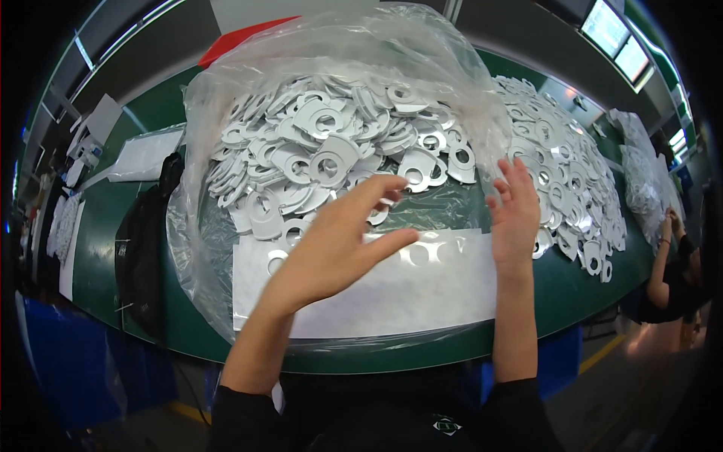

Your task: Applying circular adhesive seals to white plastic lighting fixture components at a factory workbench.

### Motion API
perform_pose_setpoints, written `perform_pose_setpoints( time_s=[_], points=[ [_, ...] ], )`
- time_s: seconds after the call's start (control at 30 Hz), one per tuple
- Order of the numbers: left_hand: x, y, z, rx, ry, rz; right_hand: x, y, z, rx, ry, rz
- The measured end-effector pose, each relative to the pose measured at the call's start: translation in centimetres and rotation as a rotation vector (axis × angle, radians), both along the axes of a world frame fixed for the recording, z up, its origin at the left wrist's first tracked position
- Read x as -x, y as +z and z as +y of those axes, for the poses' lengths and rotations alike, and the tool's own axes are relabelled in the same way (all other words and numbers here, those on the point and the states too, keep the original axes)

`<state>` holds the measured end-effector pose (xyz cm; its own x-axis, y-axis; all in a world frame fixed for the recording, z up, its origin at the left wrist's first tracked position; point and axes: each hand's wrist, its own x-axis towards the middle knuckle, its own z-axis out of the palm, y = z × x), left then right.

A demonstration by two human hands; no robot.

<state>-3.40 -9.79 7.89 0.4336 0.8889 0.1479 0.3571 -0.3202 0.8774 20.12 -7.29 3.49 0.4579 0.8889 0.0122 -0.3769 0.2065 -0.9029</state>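
Note:
My left hand [335, 241] is over the near part of the heap, fingers apart and thumb stretched out, holding nothing that I can see. A heap of flat white ring-shaped parts [329, 160], each with a round hole and a tab, lies in a large clear plastic bag [422, 38]. My right hand [517, 215] is raised with fingers spread at the bag's right side, beside a second heap of the same parts [557, 169]. In front of me lies a white sheet [376, 301], reaching under my left forearm.
A black bag [141, 256] and a packet in clear plastic [147, 154] lie on the green table [98, 248] at left. A red piece [241, 39] shows behind the bag. At far right, another person [670, 271] works by a bundle of clear plastic [640, 181].

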Motion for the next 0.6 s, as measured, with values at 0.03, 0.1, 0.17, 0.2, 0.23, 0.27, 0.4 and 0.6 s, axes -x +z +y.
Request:
perform_pose_setpoints(
  time_s=[0.03, 0.1, 0.17, 0.2, 0.23, 0.27, 0.4, 0.6],
  points=[
    [1.3, 0.2, -0.4, -0.181, 0.032, 0.185, 0.8, 0.1, -0.2, 0.019, 0.002, -0.150],
    [2.8, 1.4, -1.5, -0.323, 0.120, 0.503, 1.1, -1.3, -0.7, -0.100, 0.260, -0.433],
    [4.2, 0.9, -2.1, -0.240, 0.174, 0.663, 3.2, -1.5, -1.7, -0.098, 0.572, -0.760],
    [4.9, 0.6, -2.3, -0.162, 0.216, 0.808, 4.0, -1.0, -2.6, -0.067, 0.738, -0.965],
    [5.5, -0.1, -2.5, -0.161, 0.217, 0.808, 4.5, -1.6, -3.2, -0.127, 0.803, -1.109],
    [6.1, -1.6, -2.6, -0.214, 0.208, 0.783, 5.0, -2.1, -3.6, -0.188, 0.865, -1.254],
    [7.6, -4.9, -2.7, -0.349, 0.230, 0.672, 5.8, -1.4, -4.2, -0.229, 0.983, -1.271],
    [8.1, -6.9, -2.6, -0.306, 0.282, 0.461, 7.1, -2.6, -5.2, -0.277, 0.897, -1.386]
  ],
)
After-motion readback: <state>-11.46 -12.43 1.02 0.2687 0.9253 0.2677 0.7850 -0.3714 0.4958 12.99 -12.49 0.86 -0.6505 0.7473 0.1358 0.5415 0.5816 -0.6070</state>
